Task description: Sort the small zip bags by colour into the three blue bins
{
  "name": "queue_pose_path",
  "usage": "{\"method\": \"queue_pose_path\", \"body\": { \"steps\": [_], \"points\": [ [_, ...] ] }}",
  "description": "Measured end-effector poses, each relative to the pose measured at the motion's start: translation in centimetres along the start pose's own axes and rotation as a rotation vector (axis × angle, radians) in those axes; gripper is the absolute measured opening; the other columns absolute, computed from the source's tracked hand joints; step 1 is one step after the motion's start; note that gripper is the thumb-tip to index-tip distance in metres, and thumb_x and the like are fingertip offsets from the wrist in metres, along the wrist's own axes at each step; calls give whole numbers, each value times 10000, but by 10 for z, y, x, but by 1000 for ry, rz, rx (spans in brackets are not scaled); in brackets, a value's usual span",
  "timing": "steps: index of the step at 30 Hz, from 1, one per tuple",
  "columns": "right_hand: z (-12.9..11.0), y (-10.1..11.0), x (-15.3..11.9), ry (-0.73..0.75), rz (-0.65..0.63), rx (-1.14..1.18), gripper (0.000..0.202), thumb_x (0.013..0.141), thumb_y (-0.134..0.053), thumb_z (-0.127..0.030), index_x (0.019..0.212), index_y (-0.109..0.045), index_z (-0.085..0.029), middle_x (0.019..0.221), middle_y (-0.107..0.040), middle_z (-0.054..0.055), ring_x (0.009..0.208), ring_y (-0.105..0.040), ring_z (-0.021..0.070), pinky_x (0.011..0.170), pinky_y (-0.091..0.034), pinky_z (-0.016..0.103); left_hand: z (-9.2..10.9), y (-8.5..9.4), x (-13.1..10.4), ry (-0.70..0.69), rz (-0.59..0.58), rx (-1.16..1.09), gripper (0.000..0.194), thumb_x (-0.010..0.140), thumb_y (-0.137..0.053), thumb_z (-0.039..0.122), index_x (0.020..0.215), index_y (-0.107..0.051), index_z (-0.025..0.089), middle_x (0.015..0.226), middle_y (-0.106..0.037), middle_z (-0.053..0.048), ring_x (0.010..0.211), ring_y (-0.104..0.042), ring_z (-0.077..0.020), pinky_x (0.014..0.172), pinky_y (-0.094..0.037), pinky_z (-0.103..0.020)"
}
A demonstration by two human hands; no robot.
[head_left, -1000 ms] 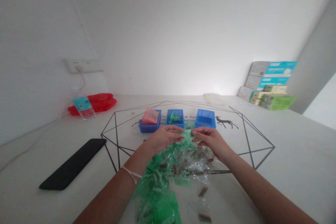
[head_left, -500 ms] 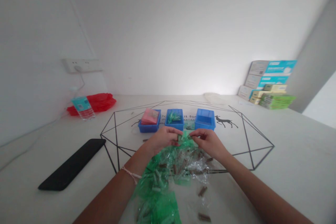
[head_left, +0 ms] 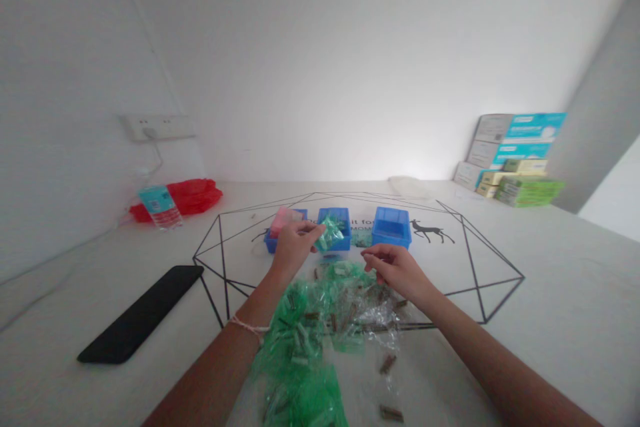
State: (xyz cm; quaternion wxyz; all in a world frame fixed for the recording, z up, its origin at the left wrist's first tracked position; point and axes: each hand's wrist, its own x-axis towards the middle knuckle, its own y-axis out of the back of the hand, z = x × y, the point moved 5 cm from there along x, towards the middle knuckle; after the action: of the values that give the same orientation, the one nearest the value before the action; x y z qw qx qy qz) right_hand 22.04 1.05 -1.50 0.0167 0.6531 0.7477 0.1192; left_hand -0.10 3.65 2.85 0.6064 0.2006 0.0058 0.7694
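Note:
My left hand pinches a small green packet in front of the middle blue bin. To the right, my right hand has its thumb and fingertips together; whatever is between them is too small to name. Below both hands lies a pile of green plastic packets and clear packets with small brown pieces. The left blue bin holds pink packets, partly behind my left hand. Nothing shows inside the right blue bin.
A black flat object lies at the left. Farther back are a water bottle and a red plastic bag. Stacked boxes stand at the back right, by the wall.
My left hand has moved left and up to the middle bin with a green packet, away from my right hand. The right hand has stayed nearly in place.

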Motion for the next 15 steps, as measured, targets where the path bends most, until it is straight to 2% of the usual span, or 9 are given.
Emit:
{"method": "queue_pose_path", "body": {
  "steps": [3, 5, 10, 13, 15],
  "points": [
    [3, -3, 0, 9, -40, -35, 169, 793, -641, -322, 840, -704, -172, 626, -675, 1, 415, -514, 104, 438, -389, 233, 0, 18, 9, -72, 217, 62, 211, 739, -680, 369, 705, -710, 163, 575, -655, 7, 391, -566, -130, 387, -403, -229],
    [4, -5, 0, 22, -59, -62, 170, 800, -630, -325, 835, -706, -177, 622, -670, 0, 423, -520, 109, 442, -395, 235, 1, 21, 15, -115, 277, 49, 193, 752, -662, 356, 704, -691, 171, 630, -679, -4, 438, -612, -144, 411, -446, -232],
    [4, -7, 0, 53, -69, -109, 184, 808, -607, -337, 816, -704, -181, 617, -662, -1, 425, -513, 111, 432, -383, 233, -7, 8, 24, -132, 298, 70, 86, 725, -678, 234, 757, -621, 179, 697, -666, -3, 554, -659, -161, 486, -519, -247],
    [3, -7, -1, 68, -81, -131, 193, 811, -596, -337, 800, -706, -179, 617, -661, 1, 432, -510, 111, 433, -386, 231, -12, 2, 27, -211, 310, 184, 172, 707, -663, 146, 870, -628, 183, 680, -635, 23, 570, -637, -152, 526, -519, -247],
    [1, -7, -2, 75, -85, -152, 192, 810, -592, -325, 787, -708, -174, 612, -657, 4, 448, -519, 115, 441, -396, 229, -15, -1, 28, -279, 288, 254, 122, 719, -635, 124, 826, -634, 184, 669, -630, 16, 596, -631, -155, 578, -523, -261]
  ]
}}
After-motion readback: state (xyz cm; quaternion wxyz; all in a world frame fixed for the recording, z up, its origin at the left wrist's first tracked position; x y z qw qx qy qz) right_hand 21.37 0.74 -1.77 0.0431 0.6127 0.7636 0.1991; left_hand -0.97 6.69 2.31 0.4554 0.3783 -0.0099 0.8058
